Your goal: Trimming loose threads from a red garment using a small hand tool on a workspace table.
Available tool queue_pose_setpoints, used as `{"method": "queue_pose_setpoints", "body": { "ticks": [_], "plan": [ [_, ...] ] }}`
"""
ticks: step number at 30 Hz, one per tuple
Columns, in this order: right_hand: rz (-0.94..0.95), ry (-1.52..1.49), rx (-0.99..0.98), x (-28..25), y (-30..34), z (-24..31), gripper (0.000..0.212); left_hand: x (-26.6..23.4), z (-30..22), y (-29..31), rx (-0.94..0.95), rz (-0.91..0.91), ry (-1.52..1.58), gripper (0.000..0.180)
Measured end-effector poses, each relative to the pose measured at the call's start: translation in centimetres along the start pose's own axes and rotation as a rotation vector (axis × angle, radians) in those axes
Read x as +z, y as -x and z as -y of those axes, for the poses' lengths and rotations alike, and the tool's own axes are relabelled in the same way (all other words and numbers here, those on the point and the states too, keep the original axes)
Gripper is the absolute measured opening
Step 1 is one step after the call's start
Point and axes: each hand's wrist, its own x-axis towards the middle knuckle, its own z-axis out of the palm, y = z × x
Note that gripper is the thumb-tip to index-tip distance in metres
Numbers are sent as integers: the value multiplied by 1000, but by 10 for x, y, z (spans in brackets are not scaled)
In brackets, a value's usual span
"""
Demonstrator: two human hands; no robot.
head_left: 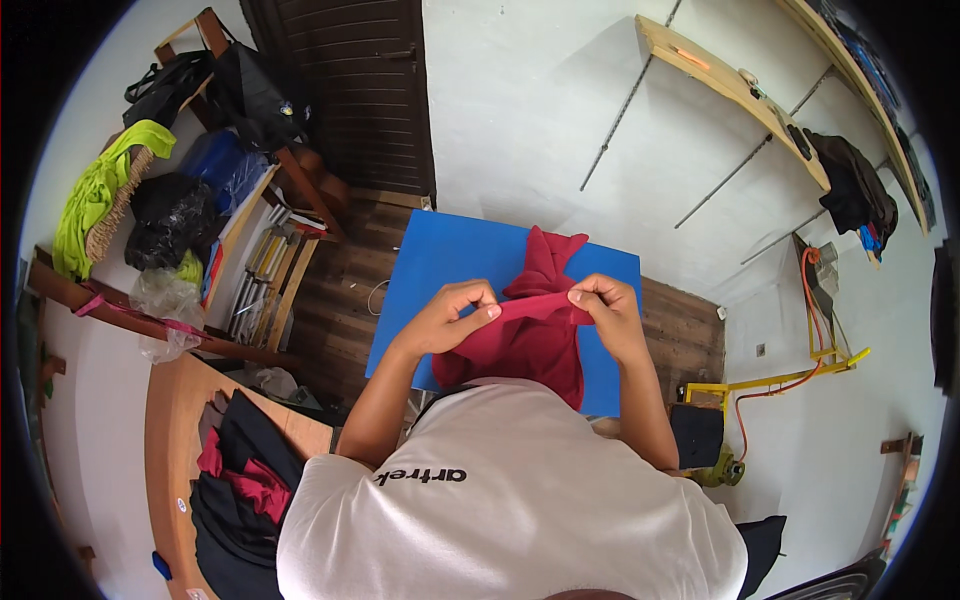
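Observation:
A dark red garment is stretched by one edge between my two hands, above a blue table. My left hand pinches the left end of that edge between thumb and fingers. The right end is gripped the same way by my right hand. Below the held edge the cloth hangs toward me, its lower part partly hidden by my white shirt. Beyond my hands, a bunched part of red cloth lies on the tabletop; whether it belongs to the same garment I cannot tell.
To my left, a wooden table bears black clothes with red cloth among them. Shelves beyond hold bags and a lime green cloth. A wooden wall shelf is at upper right, a yellow metal frame at right.

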Motion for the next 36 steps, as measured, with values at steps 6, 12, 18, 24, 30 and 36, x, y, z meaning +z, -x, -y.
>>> {"method": "queue_pose_setpoints", "body": {
  "ticks": [6, 12, 18, 24, 30, 36],
  "plan": [
    [20, 5, 26, -2, 5, 3, 10, -12, 0, 7, 13, 52, -186, 34],
    [44, 13, -39, -6, 8, 12, 8, -8, -5, 16, -15, 18, 10, 35],
    [63, -13, -73, -7, 9, 16, 8, -18, -7, 15, 44, 91, -30, 35],
    [13, 18, -109, -16, 15, 19, 9, -11, -14, 18, -85, -12, 168, 38],
    [-35, -17, -108, -21, 18, 18, 9, -12, -3, 14, 50, 77, 170, 35],
    [-107, -73, -92, -29, 17, 15, 8, -3, -9, 11, -50, 5, 245, 40]
  ]
}}
